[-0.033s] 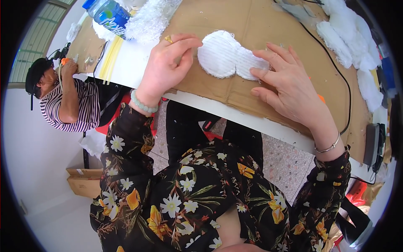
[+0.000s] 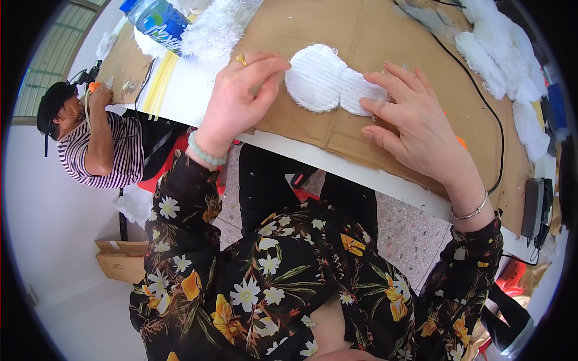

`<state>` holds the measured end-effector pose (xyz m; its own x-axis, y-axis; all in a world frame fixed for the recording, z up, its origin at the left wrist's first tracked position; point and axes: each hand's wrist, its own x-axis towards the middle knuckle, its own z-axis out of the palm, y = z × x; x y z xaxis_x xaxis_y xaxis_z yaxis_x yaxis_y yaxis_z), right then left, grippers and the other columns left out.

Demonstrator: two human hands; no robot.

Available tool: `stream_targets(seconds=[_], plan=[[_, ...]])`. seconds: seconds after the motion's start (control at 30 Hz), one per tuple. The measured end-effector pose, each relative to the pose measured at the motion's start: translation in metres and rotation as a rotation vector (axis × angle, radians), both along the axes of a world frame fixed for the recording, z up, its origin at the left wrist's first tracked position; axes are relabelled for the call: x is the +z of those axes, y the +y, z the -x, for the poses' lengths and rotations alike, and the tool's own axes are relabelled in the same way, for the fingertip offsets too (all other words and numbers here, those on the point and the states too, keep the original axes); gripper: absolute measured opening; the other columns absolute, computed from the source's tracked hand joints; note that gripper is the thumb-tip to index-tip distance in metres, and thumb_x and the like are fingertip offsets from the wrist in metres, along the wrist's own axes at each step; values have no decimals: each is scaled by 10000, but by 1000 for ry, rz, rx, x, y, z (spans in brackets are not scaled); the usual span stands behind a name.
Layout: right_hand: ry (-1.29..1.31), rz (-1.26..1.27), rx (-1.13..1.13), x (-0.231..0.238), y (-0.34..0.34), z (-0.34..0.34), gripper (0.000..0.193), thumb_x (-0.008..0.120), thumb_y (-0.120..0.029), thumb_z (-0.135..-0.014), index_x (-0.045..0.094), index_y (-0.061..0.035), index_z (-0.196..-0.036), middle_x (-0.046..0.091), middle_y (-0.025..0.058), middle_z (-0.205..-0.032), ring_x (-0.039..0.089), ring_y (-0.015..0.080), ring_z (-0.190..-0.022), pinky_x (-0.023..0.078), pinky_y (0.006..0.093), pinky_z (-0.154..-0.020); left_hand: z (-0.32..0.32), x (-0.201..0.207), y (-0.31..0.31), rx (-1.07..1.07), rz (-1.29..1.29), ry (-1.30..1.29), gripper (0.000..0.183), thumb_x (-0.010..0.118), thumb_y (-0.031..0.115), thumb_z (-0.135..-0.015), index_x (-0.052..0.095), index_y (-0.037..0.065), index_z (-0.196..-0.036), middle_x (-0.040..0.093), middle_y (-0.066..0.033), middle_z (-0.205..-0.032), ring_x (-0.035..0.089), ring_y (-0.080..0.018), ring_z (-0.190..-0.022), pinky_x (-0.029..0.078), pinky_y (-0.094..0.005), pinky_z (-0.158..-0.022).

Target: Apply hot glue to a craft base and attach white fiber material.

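On the brown cardboard lies a white ribbed fabric piece (image 2: 313,78), flat, with one large rounded lobe and a narrower one to the right. My left hand (image 2: 245,87) hovers at its left edge, fingers bent and tips drawn together in a pinch. Whatever may be between those tips is too small to make out. Over the narrower lobe rests my right hand (image 2: 412,114), fingers stretched and spread, the tips touching the fabric and partly covering its right end.
White fluffy material (image 2: 220,30) and a blue-labelled bottle (image 2: 158,24) stand at the back left, beside yellow strips (image 2: 161,78). A black cable (image 2: 481,90) crosses the cardboard (image 2: 289,126) at right, near more white fluff (image 2: 503,54). A person in stripes (image 2: 99,144) works at far left.
The fabric piece and my left hand sit very slightly further right in the picture. Both hands keep the same pose.
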<state>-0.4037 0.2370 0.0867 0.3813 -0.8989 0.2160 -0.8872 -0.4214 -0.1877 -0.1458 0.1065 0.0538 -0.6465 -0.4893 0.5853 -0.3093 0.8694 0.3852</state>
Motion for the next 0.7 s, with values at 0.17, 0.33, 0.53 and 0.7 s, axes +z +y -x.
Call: stream_targets(seconds=[0.17, 0.33, 0.53, 0.7], plan=[[16, -6, -4, 1, -1, 0, 330, 676, -258, -803, 666, -66, -1071, 501, 97, -1326, 376, 371, -1310, 234, 577, -1101, -1, 0, 27, -100, 119, -1, 230, 717, 40, -743, 648, 11, -960, 656, -138, -1016, 646, -302, -938, 534, -376, -808], [11, -4, -13, -1, 0, -1, 337, 681, -263, -797, 669, -84, -1083, 495, 94, -1338, 364, 372, -1323, 220, 588, -1100, 4, -2, 44, -137, 152, -77, 308, 746, 95, -724, 640, 28, -1005, 637, -132, -1081, 630, -312, -983, 515, -407, -848], [32, -1, -24, 0, -1, -2, 349, 688, -276, -790, 674, -89, -1084, 490, 81, -1349, 359, 369, -1329, 203, 595, -1103, 1, -1, 51, -111, 117, -154, 422, 777, 159, -700, 638, 39, -1080, 625, -121, -1167, 612, -318, -1071, 489, -440, -907], [33, 4, -38, -2, 0, -2, 353, 692, -283, -788, 675, -86, -1081, 489, 76, -1352, 354, 365, -1333, 199, 600, -1103, 11, 10, 54, -125, 129, -181, 462, 777, 203, -695, 628, 59, -1108, 617, -114, -1184, 588, -314, -1122, 465, -471, -939]])
